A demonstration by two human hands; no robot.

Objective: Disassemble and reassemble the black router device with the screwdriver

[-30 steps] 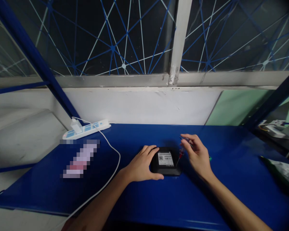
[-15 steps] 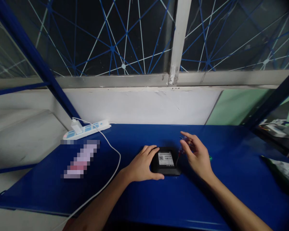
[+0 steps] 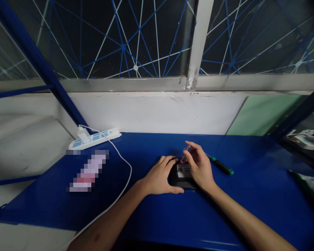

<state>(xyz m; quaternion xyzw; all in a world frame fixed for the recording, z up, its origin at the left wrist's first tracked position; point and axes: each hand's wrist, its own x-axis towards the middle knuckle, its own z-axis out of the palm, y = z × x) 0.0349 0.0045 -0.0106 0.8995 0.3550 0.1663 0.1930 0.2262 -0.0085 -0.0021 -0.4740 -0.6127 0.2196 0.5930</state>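
A flat black device (image 3: 182, 182) with a white printed label (image 3: 183, 170) lies on the blue table. My left hand (image 3: 161, 177) grips it from the left, fingers along the far side and thumb at the near side. Between the thumb and fingers of my right hand (image 3: 201, 167) is a small screwdriver with a clear purplish handle (image 3: 187, 150) and a red lower part. It leans over the device, tip down near the label's left side; whether the tip touches a screw I cannot tell. My right hand covers the device's right part.
A green-and-black screwdriver (image 3: 223, 166) lies right of my right hand. At the back left stands a white power strip (image 3: 104, 136) with a charger plugged in; its white cable (image 3: 131, 169) curves across the table. A blurred-out item (image 3: 90, 170) lies left, a dark packet (image 3: 307, 186) right.
My right hand has moved left with the screwdriver, from the device's right edge to the left part of its label. The green-and-black screwdriver has come into view. My left hand keeps its grip.
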